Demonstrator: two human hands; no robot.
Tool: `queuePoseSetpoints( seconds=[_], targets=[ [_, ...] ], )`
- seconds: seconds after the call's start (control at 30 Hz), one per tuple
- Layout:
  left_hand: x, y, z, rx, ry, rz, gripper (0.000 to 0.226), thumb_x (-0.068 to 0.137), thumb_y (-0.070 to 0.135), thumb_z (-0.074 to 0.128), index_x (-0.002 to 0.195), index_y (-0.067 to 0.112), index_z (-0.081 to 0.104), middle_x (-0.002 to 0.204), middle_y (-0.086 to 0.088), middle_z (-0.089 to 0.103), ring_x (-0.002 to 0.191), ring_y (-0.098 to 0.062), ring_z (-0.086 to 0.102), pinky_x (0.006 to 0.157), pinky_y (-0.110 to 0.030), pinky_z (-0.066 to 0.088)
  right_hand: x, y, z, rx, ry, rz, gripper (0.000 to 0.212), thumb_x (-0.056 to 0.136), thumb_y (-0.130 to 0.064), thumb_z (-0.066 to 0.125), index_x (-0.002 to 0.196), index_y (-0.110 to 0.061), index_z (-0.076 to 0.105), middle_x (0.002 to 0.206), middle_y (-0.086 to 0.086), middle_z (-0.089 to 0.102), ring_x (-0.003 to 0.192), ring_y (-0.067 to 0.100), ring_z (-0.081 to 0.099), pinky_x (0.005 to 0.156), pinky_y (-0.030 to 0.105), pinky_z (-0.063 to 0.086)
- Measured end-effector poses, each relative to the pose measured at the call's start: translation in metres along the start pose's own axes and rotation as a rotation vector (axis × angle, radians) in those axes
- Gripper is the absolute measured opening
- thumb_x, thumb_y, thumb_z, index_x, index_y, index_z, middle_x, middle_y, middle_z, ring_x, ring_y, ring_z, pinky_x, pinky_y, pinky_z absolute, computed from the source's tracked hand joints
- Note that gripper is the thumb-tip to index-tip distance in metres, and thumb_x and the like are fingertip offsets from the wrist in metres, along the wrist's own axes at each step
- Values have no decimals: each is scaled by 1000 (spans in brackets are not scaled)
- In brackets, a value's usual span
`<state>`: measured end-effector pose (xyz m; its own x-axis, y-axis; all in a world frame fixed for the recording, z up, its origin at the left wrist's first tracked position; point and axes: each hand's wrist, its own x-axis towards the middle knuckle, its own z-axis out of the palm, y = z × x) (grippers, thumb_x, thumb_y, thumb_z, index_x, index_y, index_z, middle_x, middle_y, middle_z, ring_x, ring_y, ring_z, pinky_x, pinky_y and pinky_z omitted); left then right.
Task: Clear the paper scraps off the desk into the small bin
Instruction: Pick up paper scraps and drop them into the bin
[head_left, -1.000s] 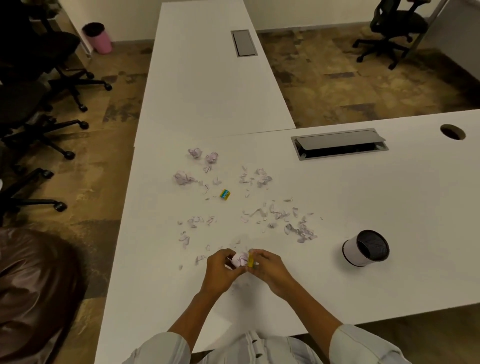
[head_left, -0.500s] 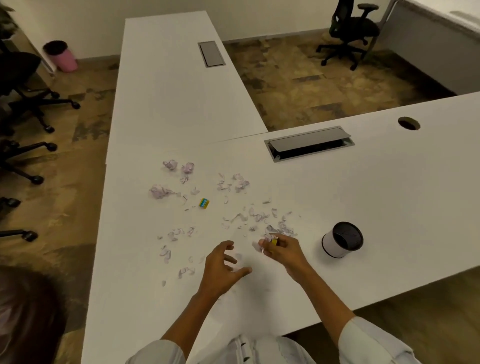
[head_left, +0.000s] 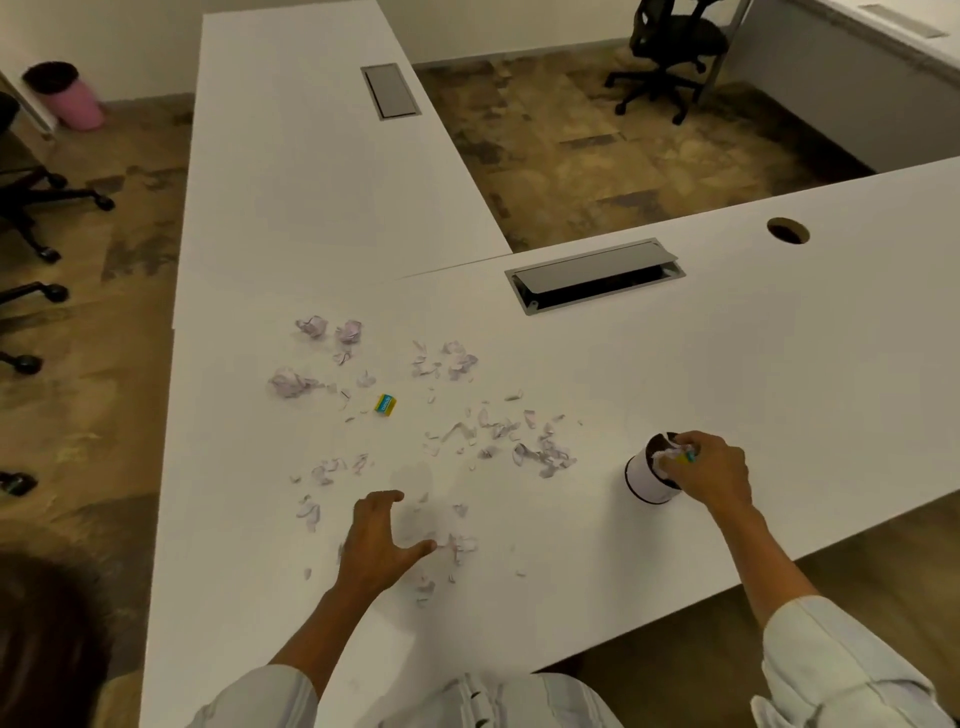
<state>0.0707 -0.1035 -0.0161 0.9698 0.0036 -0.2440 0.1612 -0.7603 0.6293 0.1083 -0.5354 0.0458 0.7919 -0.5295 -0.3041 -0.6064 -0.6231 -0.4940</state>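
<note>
Across the white desk (head_left: 675, 364) paper scraps (head_left: 498, 436) lie scattered, mostly left of the small bin (head_left: 647, 475). Right hand (head_left: 711, 467) is over the bin's mouth, fingers pinched on a crumpled wad (head_left: 667, 457). Left hand (head_left: 379, 540) rests spread open among scraps. A yellow-blue eraser (head_left: 385, 404) bears unreadable print.

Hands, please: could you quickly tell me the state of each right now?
Left hand: open, empty, over the desk.
Right hand: closed on crumpled paper above the small bin.
</note>
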Motion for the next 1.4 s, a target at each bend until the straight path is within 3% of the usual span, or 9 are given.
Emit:
queuePoseSetpoints(
  seconds=[0.37, 0.5, 0.57, 0.63, 0.8, 1.0, 1.1, 1.23, 1.4],
  targets=[
    [9, -50, -21, 255, 134, -334, 103, 51, 53, 85, 134, 11, 40, 145, -21, 31, 131, -41, 25, 101, -55, 39, -5, -36, 6, -185, 129, -98, 46, 76, -29, 78, 119, -18, 65, 111, 11, 71, 99, 36, 66, 78, 39, 52],
    [8, -69, -24, 232, 136, -433, 105, 50, 56, 84, 135, 14, 38, 145, -21, 29, 131, -42, 24, 100, -56, 39, -16, -54, 51, -43, -40, -262, 46, 76, -27, 80, 118, -14, 65, 108, 11, 72, 92, 22, 67, 77, 33, 54],
    [10, -78, -27, 220, 148, -447, 108, 49, 57, 85, 135, 14, 36, 144, -23, 29, 132, -43, 24, 100, -58, 38, -15, -60, 82, 12, -144, -276, 62, 75, -26, 82, 128, -6, 58, 126, 17, 64, 112, 29, 63, 94, 40, 52],
    [15, -85, -33, 227, 158, -456, 111, 49, 58, 85, 137, 13, 34, 145, -23, 29, 132, -43, 24, 100, -58, 38, -9, -66, 111, -28, -240, -219, 83, 76, -35, 81, 142, -3, 42, 148, 18, 45, 136, 32, 43, 112, 40, 35],
    [44, -100, -60, 258, 186, -433, 113, 49, 58, 84, 138, 11, 33, 147, -24, 27, 133, -44, 23, 99, -57, 39, -7, -77, 175, -114, -329, -113, 117, 75, -64, 70, 154, -6, 6, 163, 19, 1, 151, 33, -2, 121, 50, 10],
    [107, -108, -90, 259, 191, -374, 120, 49, 62, 83, 143, 15, 25, 150, -25, 19, 138, -43, 15, 109, -59, 29, -30, -108, 222, -86, -318, -298, 105, 83, -59, 63, 155, -8, 7, 164, 14, 0, 151, 26, -6, 122, 50, 4],
    [142, -107, -100, 230, 190, -332, 121, 50, 63, 82, 145, 18, 21, 152, -25, 15, 139, -43, 11, 110, -59, 26, -40, -117, 230, -8, -354, -415, 100, 84, -52, 66, 156, -14, 7, 165, 5, -3, 152, 19, -3, 123, 50, 12],
    [187, -103, -112, 197, 176, -285, 126, 47, 67, 80, 146, 26, 15, 154, -24, 7, 141, -43, 7, 113, -58, 20, -24, -114, 216, 90, -170, -352, 105, 77, -58, 71, 154, -16, 15, 165, 3, 1, 151, 18, 0, 120, 53, 22],
    [235, -94, -123, 217, 45, -364, 141, 35, 81, 73, 146, 39, -2, 157, -21, -11, 144, -45, -5, 114, -60, 13, 12, -109, 205, -81, -175, -273, 127, 63, -81, 60, 155, -14, 5, 164, 10, -7, 151, 22, -9, 122, 54, 7]
  ],
)
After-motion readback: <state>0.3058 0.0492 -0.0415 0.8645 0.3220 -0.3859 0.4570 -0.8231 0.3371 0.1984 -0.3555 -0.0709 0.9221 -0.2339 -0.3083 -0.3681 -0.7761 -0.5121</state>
